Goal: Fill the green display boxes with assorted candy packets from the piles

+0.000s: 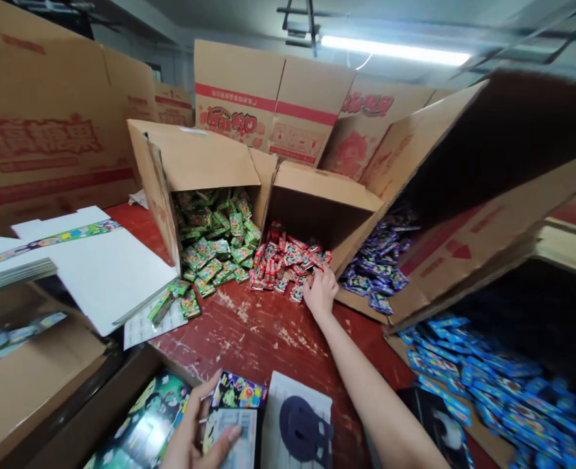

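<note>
My right hand (pixel 320 291) reaches far forward to the pile of small red packets (pixel 283 259) spilling from a tipped cardboard box (pixel 324 205). Its fingers curl down into the near edge of the pile, closed on some of the red packets. My left hand (pixel 197 433) stays low at the bottom edge. There it grips a small flat printed box (pixel 234 407) by its left side, thumb across the front. Green packets (pixel 212 244) fill the tipped box to the left. Purple packets (pixel 378 264) lie in the one to the right.
Blue packets (pixel 483 384) spill from a large carton at right. White flat cards (pixel 97 264) are stacked at left on the worn red table (pixel 263 332). A white printed sheet (pixel 300 420) and colourful printed boxes (pixel 144 426) lie at the near edge. Big cartons (pixel 268 98) wall the back.
</note>
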Motion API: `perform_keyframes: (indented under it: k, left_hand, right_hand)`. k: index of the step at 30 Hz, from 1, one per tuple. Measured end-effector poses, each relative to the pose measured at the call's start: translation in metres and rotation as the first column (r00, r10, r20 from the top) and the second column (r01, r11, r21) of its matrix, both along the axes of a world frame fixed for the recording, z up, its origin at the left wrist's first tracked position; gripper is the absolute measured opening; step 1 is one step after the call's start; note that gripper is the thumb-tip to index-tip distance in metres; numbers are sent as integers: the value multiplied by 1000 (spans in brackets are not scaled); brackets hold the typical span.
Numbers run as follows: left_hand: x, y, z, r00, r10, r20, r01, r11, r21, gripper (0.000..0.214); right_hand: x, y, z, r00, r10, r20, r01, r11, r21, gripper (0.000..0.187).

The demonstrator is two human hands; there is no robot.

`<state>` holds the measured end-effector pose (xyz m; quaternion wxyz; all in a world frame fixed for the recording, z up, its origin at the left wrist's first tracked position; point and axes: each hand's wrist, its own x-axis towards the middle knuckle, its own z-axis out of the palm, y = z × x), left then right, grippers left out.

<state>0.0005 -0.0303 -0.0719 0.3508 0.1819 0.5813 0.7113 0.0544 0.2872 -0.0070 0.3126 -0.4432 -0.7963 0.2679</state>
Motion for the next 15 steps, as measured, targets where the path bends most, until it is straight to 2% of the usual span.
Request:
perform_keyframes:
  k: [1,3,4,5,6,7,8,10,12,13,14,15]
  left_hand:
    - [1,-2,2,1000,-17,2,17,1000,-4,63]
    - [6,-3,8,1000,-23,18,23,1000,-17,60]
    - [10,-4,11,1000,-11,26,12,1000,-26,60]
    - [14,-4,15,999,7,32,-6,999,-36,60]
    - [18,-4,19,999,29,35,-28,999,-46,60]
    - [21,-4,23,998,49,37,-47,997,-54,61]
    - [24,-4,26,998,57,39,-55,997,-57,61]
    - [27,-4,29,997,72,27,-71,996,-46,60]
    - [27,-3,27,997,73,-5,-73,997,-23,51]
    - [26,-2,24,997,72,-22,-73,997,-11,45]
    - [25,-1,20,997,75,-31,-75,997,-4,41]
    - [24,0,15,996,84,-26,-84,996,1,40]
  right_hand:
    - [1,-22,-2,999,50,-7,-50,999,-10,30]
    - [6,-70,-4,973,227,-34,-229,969,-89,22]
    - [9,-94,-3,933,354,-71,-360,920,-151,20]
    - [13,-115,-2,844,513,-156,-536,811,-235,20]
    - [17,-134,-1,765,599,-238,-644,711,-283,19]
    - [21,-150,-1,696,645,-315,-718,622,-313,19]
    - [24,-162,-1,655,658,-372,-756,565,-330,19]
    - [29,-173,-7,625,657,-422,-781,521,-345,23]
    - [30,-168,-18,583,685,-436,-811,466,-353,26]
    - [28,-158,-25,605,672,-427,-796,496,-348,27]
    - [24,-145,-32,665,625,-409,-746,575,-335,27]
    - [17,-128,-38,743,543,-390,-662,680,-314,27]
